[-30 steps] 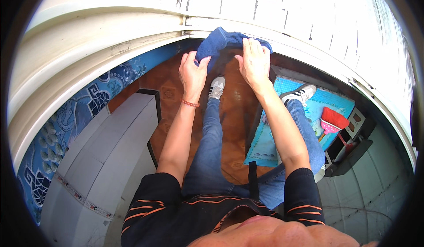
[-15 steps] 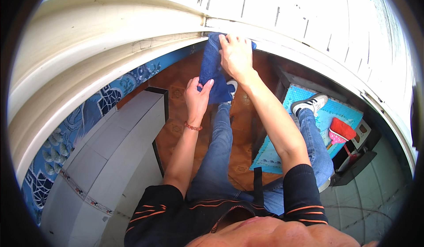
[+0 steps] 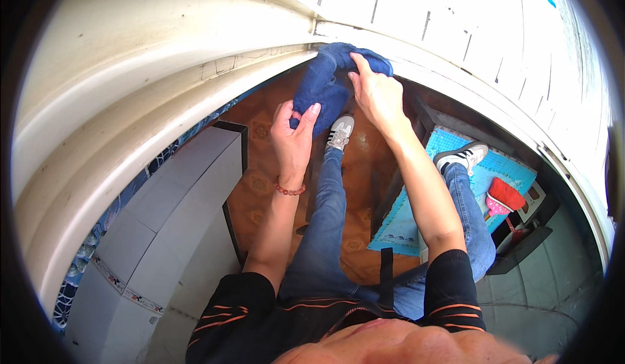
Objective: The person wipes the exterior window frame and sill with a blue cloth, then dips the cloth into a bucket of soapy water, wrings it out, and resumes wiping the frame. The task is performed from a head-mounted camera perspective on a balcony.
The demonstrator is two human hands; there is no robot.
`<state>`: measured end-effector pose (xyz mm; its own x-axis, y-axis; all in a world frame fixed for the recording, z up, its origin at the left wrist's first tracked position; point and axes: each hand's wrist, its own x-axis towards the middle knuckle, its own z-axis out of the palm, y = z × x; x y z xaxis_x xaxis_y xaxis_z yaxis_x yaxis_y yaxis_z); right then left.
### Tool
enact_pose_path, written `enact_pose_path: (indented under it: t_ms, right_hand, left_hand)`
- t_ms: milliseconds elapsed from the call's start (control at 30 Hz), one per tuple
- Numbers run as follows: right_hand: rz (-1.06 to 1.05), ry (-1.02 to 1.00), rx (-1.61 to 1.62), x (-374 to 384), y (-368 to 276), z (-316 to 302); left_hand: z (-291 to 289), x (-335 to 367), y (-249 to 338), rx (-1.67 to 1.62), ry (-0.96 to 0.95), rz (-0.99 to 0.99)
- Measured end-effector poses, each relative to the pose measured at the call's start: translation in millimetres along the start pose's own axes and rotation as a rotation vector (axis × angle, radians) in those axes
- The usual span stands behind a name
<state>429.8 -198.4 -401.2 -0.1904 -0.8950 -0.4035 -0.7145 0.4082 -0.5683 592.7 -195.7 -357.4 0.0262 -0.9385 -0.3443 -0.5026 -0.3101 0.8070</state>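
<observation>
A dark blue cloth (image 3: 321,89) hangs bunched and partly folded between my two hands, close below a white sill. My left hand (image 3: 291,136), with a beaded bracelet at its wrist, is closed on the cloth's lower left edge, thumb on top. Higher and to the right, my right hand (image 3: 379,97) holds the cloth's upper right part. Its index finger reaches over the fabric and its thumb stands a little apart; the other fingers are partly hidden.
A white frame ledge (image 3: 163,97) curves along the left, meeting a bright white panel (image 3: 456,12) ahead. Below are a grey tiled counter (image 3: 176,175), brown floor tiles (image 3: 358,214) and a blue mat (image 3: 397,227) under my right shoe (image 3: 462,155). A red-and-pink brush-like item (image 3: 505,195) lies beside it.
The cloth has gone from hanging fairly flat to bunched and folded over. My right hand has shifted right and slightly down, its index finger now extended; the left hand has moved slightly right.
</observation>
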Motion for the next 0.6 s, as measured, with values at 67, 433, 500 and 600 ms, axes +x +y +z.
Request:
enact_pose_path:
  t_ms: [67,433,500,600]
  right_hand:
    - [-0.100,0.128,0.156,13.7,15.0,14.5]
    - [0.331,-0.498,1.309,47.4,-2.7,21.8]
    - [0.315,-0.500,1.220,41.3,5.6,19.4]
    - [-0.024,-0.308,0.213,48.3,4.8,15.9]
  left_hand:
    - [7.4,-0.3,7.2,-0.041,-0.010,0.007]
    - [20.8,-14.9,21.4,0.028,-0.023,-0.016]
    - [24.1,-22.2,19.4,0.009,-0.045,-0.018]
    - [14.1,-26.8,8.6,0.110,-0.073,-0.014]
